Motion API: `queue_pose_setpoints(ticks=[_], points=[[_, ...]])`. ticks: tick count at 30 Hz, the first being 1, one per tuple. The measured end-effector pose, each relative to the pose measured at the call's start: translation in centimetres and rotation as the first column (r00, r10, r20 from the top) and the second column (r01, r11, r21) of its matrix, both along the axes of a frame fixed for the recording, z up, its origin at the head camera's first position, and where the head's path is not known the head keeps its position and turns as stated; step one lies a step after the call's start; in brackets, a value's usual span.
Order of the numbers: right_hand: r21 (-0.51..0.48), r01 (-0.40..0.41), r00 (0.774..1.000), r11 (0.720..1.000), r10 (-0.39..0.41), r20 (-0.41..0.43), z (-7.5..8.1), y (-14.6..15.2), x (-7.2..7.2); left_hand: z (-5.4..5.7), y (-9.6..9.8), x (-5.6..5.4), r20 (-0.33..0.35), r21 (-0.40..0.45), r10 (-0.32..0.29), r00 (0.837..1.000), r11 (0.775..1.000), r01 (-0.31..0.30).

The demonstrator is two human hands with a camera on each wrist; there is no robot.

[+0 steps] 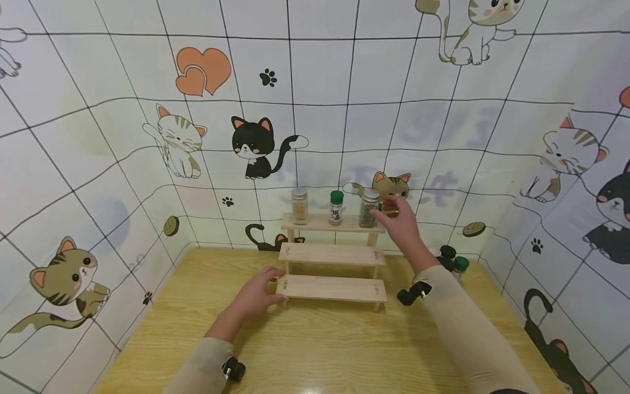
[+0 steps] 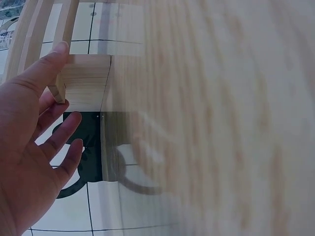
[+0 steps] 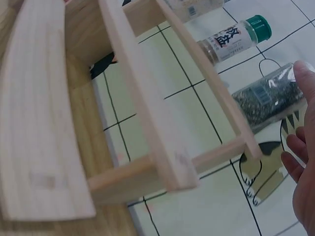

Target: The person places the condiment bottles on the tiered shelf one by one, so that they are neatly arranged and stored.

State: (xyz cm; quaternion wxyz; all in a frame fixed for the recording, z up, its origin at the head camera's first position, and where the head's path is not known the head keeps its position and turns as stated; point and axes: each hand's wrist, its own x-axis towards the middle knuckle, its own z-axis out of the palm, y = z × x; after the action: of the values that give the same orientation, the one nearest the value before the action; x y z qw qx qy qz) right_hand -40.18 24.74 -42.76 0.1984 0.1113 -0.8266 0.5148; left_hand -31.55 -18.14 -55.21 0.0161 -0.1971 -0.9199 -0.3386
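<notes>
A three-step wooden rack (image 1: 332,287) stands on the table. Its lowest board has my left hand (image 1: 257,293) at the left end, thumb in front and index finger behind, as the left wrist view also shows. On the top board are three seasoning jars: a silver-lidded jar of yellowish contents (image 1: 299,208), a green-capped shaker (image 1: 336,209) and, at the right end, a jar of dried green herbs (image 1: 368,210). My right hand (image 1: 401,221) is beside the herb jar, thumb at its upper part. Its other fingers (image 3: 294,164) are spread away from the glass.
Behind my right forearm, black-topped containers (image 1: 447,256) and another green-capped jar (image 1: 460,265) stand on the table's right side. A cat-printed, gridded backdrop (image 1: 320,71) encloses the wooden table (image 1: 305,345) at the back and sides.
</notes>
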Motion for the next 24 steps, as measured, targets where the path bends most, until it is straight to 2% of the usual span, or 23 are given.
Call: queue_pose_setpoints(ticks=[4, 11, 17, 24], points=[[0.050, 0.009, 1.000, 0.999, -0.008, -0.021, -1.0, 1.8, 1.6, 0.3, 0.1, 0.1, 0.009, -0.017, 0.012, 1.000, 1.000, -0.012], [0.141, 0.041, 0.998, 0.989, -0.036, -0.043, -1.9, 5.1, 4.9, 0.5, 0.2, 0.2, 0.018, -0.017, 0.019, 1.000, 1.000, -0.019], [0.176, 0.118, 0.993, 0.977, -0.110, -0.053, -3.1, 7.9, 7.4, 0.3, 0.2, 0.2, 0.018, -0.013, 0.018, 1.000, 1.000, -0.017], [0.200, 0.199, 0.980, 0.959, -0.199, -0.020, -4.6, 10.3, 10.4, 0.4, 0.3, 0.2, 0.026, -0.010, 0.018, 0.999, 1.000, -0.017]])
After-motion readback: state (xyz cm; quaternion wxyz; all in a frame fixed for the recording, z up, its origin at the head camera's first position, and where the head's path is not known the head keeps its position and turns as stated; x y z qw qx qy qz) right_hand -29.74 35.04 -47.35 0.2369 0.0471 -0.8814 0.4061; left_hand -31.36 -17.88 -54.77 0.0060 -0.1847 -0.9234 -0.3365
